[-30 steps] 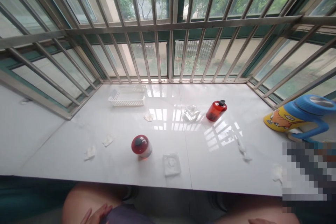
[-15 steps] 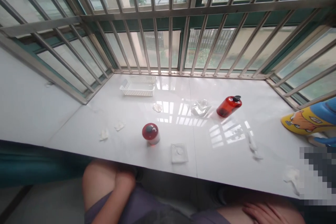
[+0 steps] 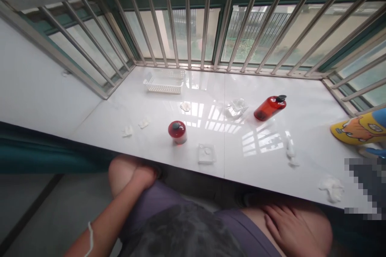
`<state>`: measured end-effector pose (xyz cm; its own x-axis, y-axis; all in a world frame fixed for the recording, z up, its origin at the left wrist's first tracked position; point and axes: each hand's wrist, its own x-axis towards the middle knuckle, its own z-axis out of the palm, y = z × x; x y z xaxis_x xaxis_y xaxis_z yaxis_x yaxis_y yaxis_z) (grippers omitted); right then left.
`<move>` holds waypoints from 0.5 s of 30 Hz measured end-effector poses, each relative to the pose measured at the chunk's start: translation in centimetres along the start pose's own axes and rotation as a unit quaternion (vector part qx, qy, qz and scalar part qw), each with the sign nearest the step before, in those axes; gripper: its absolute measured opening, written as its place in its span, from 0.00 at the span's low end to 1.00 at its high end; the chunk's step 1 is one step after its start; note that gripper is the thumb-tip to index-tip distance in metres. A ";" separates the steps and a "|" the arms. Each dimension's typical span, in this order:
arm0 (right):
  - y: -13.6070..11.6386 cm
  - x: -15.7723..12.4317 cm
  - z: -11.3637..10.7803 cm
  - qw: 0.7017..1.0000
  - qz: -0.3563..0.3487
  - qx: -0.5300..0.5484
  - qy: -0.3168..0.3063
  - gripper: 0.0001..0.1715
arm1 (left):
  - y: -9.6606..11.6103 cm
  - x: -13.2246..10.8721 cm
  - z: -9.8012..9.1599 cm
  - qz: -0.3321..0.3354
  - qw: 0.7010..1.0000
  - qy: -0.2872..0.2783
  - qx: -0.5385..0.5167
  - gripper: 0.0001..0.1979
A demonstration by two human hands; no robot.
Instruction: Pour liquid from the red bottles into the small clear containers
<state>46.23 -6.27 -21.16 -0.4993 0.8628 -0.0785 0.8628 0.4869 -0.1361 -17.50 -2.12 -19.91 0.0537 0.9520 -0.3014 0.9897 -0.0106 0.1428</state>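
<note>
My left hand (image 3: 146, 176) rests on my left knee below the white counter's edge; its fingers are hidden beyond the knee. Flat on my right thigh lies my right hand (image 3: 288, 225), fingers apart and nothing held. Nearest on the counter (image 3: 253, 170) are a red bottle with a dark cap (image 3: 177, 132) and a clear square box (image 3: 206, 153). Another red bottle (image 3: 269, 108) leans or lies farther right, beside a clear faceted dish (image 3: 237, 108).
A white perforated basket (image 3: 164, 82) sits at the back left. Crumpled white pieces (image 3: 331, 188) are scattered about, with a clear-white tube (image 3: 290, 148) at right. A yellow and blue container (image 3: 356, 129) stands at the right edge. Metal bars (image 3: 187, 28) line the window behind.
The view has tilted downward, so the counter's things appear higher and more of my arms and lap shows. Both hands remain on my legs.
</note>
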 end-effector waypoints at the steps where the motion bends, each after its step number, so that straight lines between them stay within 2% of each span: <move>1: -0.5 0.8 -0.2 0.999 0.015 0.013 -0.027 0.19 | -0.7 -0.9 -0.8 -0.005 1.000 -0.001 0.006 0.15; 4: -2.7 4.0 -0.4 0.986 0.066 0.064 -0.139 0.22 | -2.1 -3.5 -2.8 -0.013 1.000 0.007 0.015 0.19; 7: -5.7 7.6 0.8 0.947 0.090 0.134 -0.276 0.24 | -2.4 -6.0 -3.1 -0.038 0.999 0.024 0.020 0.23; 10: -9.3 11.3 3.6 0.924 0.060 0.166 -0.338 0.21 | -2.2 -8.8 -1.9 -0.050 0.997 0.066 0.013 0.25; 15: -15.2 15.6 7.9 0.892 0.008 0.198 -0.406 0.12 | -1.9 -13.3 0.9 -0.014 0.992 0.129 -0.007 0.26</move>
<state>24.70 -1.25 -28.17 -0.5188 0.4078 -0.7513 0.8549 0.2506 -0.4543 -19.98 -14.99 -17.05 -0.0114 0.9984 -0.0550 0.9883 0.0197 0.1511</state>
